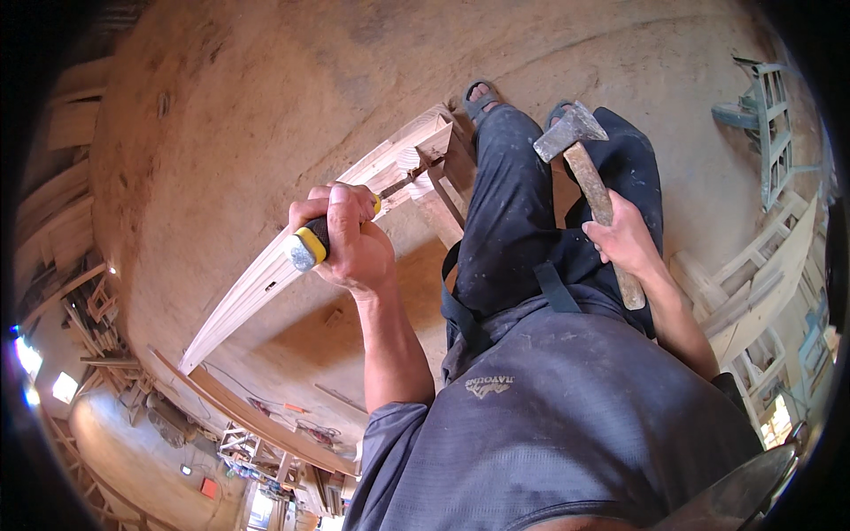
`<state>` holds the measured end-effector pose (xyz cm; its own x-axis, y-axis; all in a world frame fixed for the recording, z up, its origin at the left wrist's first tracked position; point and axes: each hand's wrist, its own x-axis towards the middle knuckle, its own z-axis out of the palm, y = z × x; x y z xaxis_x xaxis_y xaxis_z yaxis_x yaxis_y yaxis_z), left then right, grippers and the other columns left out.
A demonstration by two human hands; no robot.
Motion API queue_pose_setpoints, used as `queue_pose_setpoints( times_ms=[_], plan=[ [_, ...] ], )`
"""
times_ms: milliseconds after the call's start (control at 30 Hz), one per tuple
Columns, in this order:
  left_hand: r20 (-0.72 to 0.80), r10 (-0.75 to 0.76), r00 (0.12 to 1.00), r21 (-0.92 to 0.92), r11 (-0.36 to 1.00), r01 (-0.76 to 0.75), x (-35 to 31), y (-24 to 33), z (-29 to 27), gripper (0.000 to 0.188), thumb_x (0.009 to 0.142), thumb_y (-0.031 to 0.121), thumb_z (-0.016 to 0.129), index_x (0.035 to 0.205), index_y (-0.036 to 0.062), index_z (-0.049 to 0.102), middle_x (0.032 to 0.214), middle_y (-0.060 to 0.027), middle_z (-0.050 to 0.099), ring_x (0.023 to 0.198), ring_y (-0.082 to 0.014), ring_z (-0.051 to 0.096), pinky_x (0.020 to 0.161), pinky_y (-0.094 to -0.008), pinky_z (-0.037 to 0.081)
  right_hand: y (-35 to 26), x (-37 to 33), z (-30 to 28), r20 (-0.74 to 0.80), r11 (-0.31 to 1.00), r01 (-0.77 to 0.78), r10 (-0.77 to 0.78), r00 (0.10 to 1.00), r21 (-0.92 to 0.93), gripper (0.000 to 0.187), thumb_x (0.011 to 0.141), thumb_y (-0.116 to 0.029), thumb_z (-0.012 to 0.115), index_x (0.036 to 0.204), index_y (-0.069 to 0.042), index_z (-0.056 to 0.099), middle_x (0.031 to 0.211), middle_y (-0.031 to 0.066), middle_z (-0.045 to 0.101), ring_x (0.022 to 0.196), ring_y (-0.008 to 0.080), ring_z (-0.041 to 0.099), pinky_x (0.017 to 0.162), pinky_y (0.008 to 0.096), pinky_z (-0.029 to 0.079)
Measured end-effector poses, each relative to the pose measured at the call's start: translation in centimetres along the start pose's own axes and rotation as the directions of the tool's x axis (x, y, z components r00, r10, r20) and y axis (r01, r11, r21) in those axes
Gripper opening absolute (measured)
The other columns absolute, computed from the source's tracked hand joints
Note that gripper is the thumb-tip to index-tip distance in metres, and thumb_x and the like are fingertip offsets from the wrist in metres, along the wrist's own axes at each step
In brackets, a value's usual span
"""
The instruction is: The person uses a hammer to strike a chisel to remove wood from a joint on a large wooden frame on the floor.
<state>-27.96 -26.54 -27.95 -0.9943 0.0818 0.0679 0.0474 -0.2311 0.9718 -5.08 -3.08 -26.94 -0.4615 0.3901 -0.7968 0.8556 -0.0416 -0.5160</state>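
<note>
My left hand [350, 234] is wrapped round a chisel [312, 243] with a yellow and black handle and a metal cap on its end. The chisel's narrow blade reaches to the end of a long pale wooden beam [243, 296], where its tip meets the wood near a joint. Small slots are cut in that beam's side. Over my right leg, my right hand [624, 232] grips the wooden handle of a hatchet [574, 133], its worn grey metal head raised and apart from the chisel. A shorter timber [436, 211] lies under the chisel, near my leg.
A brown board [257, 420] lies along the lower left, near cables and tools on the dirt floor [266, 97]. Wooden frames [761, 283] stand at the right, below a grey-green metal rack [775, 133]. Stacked planks [66, 203] line the left side.
</note>
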Motion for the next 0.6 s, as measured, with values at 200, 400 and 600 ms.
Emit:
queue_pose_setpoints(
  times_ms=[200, 400, 600],
  plan=[
    [0.137, 0.133, 0.982, 0.188, 0.969, -0.158, -1.5, -1.7, 2.3, 0.018, 0.087, -0.006, 0.061, 0.080, 0.0045, 0.049, 0.064, -0.0056, 0.055, 0.057, -0.0113, 0.050, 0.053, -0.0269, 0.042, -4.3, -1.5, 0.9, -0.090, 0.846, 0.460, -0.498, 0.862, -0.269, 0.029, 0.086, -0.009, 0.071, 0.108, 0.004, 0.058, 0.080, 0.0234, 0.065, 0.072, 0.0406, 0.070, 0.059, 0.0412, 0.052],
    [0.104, 0.153, 0.983, 0.339, 0.924, -0.180, -1.1, -1.9, 2.9, 0.019, 0.090, -0.001, 0.065, 0.079, 0.0049, 0.051, 0.070, -0.0010, 0.054, 0.063, -0.0074, 0.048, 0.058, -0.0259, 0.042, -12.4, -3.6, 2.1, 0.075, 0.412, 0.829, -0.879, 0.471, -0.378, 0.015, 0.086, -0.001, 0.065, 0.096, 0.000, 0.055, 0.069, 0.0167, 0.063, 0.063, 0.0345, 0.070, 0.054, 0.0420, 0.054],
    [0.041, 0.093, 0.995, 0.258, 0.961, -0.100, -0.7, -2.7, 0.8, 0.021, 0.091, 0.000, 0.068, 0.079, 0.0058, 0.052, 0.075, -0.0017, 0.054, 0.067, -0.0092, 0.052, 0.062, -0.0269, 0.047, -16.2, -5.2, 2.6, 0.310, 0.206, 0.792, -0.841, 0.443, -0.574, 0.029, 0.077, 0.000, 0.073, 0.094, -0.001, 0.049, 0.071, 0.0163, 0.062, 0.062, 0.0388, 0.066, 0.053, 0.0443, 0.052]
  ],
)
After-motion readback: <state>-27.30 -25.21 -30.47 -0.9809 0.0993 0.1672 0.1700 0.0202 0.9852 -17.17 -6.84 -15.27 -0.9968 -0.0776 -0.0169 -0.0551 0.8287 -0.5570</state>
